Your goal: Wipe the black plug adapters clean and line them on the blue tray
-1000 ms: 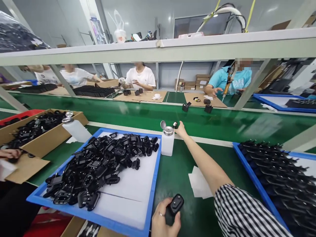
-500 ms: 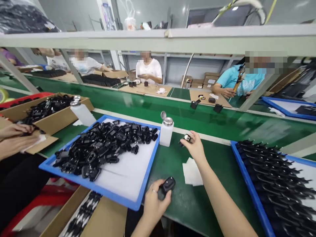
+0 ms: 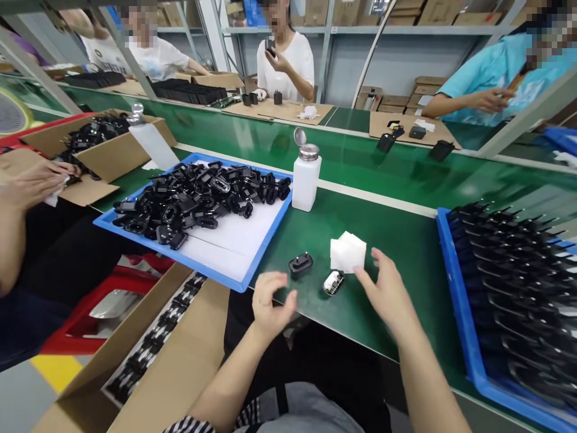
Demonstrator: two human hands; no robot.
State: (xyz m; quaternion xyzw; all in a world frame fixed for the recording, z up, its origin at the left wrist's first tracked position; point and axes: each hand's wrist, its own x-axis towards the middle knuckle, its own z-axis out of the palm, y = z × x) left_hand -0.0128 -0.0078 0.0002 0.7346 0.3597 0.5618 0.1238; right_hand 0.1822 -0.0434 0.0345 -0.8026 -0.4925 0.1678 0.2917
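Note:
My left hand hovers over the near edge of the green bench, thumb and fingers apart, with nothing in it. Just beyond its fingertips lies a black oval plug part. To the right of that rests a second black casing with white and metallic pieces showing inside. My right hand is also empty, its fingers spread. Its thumb is close to a small stack of white wipes; whether it touches them I cannot tell.
A blue-rimmed tray of black plug parts stands to the left, beside a white pump bottle. At right is another blue tray with rows of black pieces. A cardboard box sits below left. Co-workers sit across and at left.
Both hands have let go of the black parts, which now lie on the bench. My right hand has drawn back toward me. The view has tilted down. A co-worker opposite has raised a black piece.

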